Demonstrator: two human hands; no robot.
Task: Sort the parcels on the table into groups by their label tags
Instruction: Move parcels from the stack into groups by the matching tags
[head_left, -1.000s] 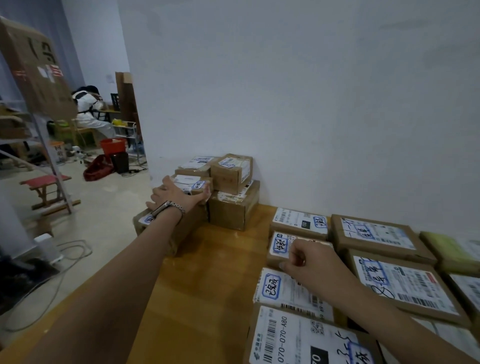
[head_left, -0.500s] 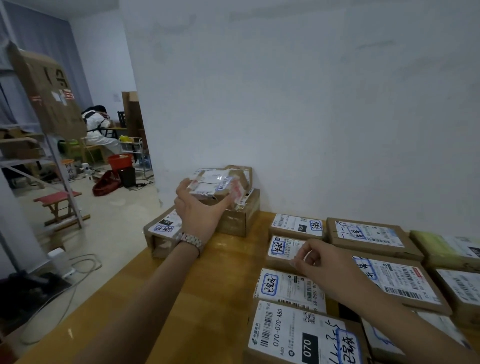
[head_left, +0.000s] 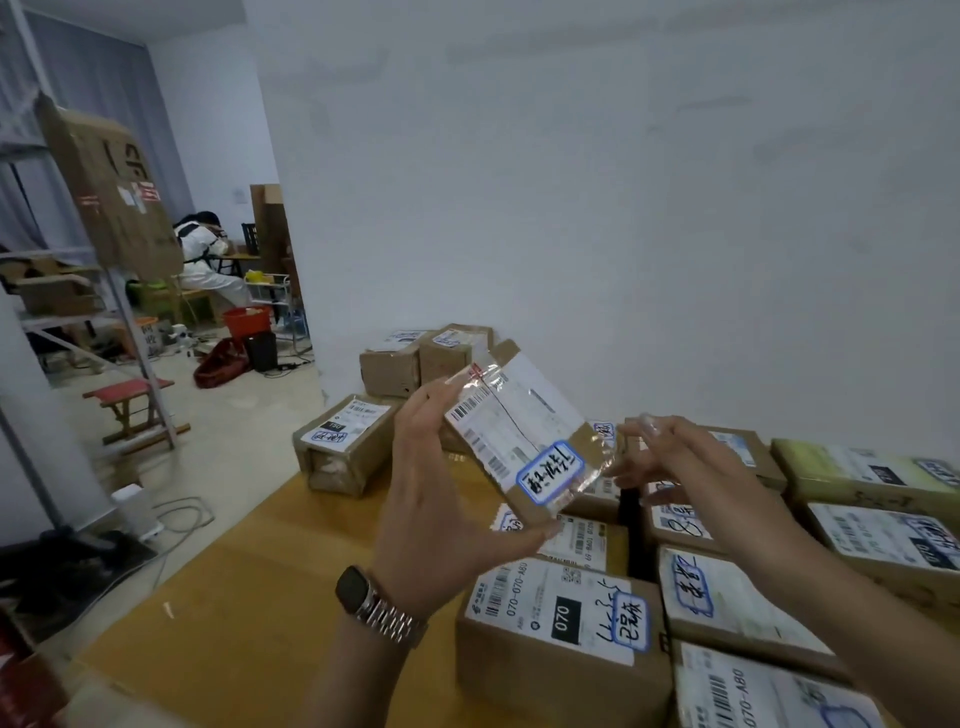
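Dim, flat indoor light; soft focus, wide-angle bending at edges, glare perhaps on the tape.

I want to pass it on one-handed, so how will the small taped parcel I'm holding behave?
Probably light: the left hand holds the small parcel up by its edges, tilted. Likely stiff, since its cardboard outline looks straight. Glossy tape covers it, so it may be slightly slippery.

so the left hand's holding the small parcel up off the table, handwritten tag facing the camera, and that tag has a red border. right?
Not quite: the tag's border is blue, not red. The head view shows the left hand holding the small parcel up off the table, with the handwritten tag facing the camera.
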